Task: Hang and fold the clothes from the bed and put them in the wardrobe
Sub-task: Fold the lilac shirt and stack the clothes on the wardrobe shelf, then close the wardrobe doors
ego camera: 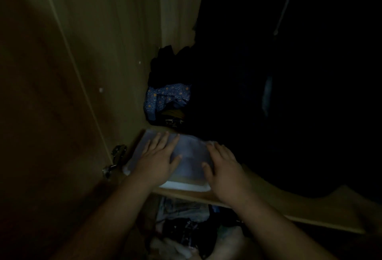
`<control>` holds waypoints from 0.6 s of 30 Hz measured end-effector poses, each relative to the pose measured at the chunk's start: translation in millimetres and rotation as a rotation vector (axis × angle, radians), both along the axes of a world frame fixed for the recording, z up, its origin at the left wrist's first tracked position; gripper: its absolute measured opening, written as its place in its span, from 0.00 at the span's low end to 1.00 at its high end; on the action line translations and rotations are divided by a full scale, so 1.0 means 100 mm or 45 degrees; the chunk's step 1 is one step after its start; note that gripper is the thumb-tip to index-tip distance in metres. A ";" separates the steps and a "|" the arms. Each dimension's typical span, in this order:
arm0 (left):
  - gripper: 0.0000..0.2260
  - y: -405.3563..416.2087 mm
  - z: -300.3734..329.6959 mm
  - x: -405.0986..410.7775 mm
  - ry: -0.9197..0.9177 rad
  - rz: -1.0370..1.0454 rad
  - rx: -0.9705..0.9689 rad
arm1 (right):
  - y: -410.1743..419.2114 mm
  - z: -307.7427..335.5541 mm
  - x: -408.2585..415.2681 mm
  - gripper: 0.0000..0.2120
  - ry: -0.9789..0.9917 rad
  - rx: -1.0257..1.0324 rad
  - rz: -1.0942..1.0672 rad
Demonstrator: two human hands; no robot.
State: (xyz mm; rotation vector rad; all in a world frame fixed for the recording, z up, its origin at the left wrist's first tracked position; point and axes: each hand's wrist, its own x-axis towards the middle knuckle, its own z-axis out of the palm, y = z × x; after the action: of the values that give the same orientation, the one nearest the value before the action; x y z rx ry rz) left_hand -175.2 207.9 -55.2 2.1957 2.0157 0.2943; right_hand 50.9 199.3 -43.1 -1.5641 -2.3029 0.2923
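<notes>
Wooden wardrobe door standing open far left of the fingers, metal hinge glinting just left of the left hand. Lying flat, that hand: fingers straight and spread, pressing down on the pale folded garment, gripping nothing. Resting on the wardrobe shelf, the garment, near its left end, front fold overhanging the shelf edge slightly below the thumbs. Beyond the fingertips, deeper in: blue patterned cloth under a dark pile, well apart from the pale garment. Pressing on the garment's right side, the right hand, fingers likewise extended and relaxed, palm down, holding nothing in a pinch. Further right, only darkness and hanging dark clothes; details too dim to tell. Below the wrists, a jumble of clothes on a lower level.

Judging the step: seating the folded piece on the shelf. Doing it well probably meaning pushing evenly with both palms so the fold is not skewing, sliding it back until the front edge is clearing the shelf lip, keeping pressure light to avoid rucking the top layer, and stopping short of the blue cloth behind. Lifting both hands straight up afterwards, not dragging.
</notes>
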 end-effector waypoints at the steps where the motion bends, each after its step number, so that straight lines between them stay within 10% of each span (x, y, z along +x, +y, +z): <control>1: 0.29 -0.08 0.01 0.08 -0.015 -0.009 -0.018 | -0.12 0.03 0.13 0.29 0.028 0.011 -0.021; 18: 0.29 -2.90 -0.25 3.34 0.025 -0.707 -0.002 | -3.94 -0.32 2.92 0.31 -0.126 -0.027 -0.733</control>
State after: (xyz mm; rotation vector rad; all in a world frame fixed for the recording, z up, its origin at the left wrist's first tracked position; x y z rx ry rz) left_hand 158.5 -82.4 -79.9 2.6385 1.3248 0.1981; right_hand 343.0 -194.5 -74.9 -2.1989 -1.8056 0.0915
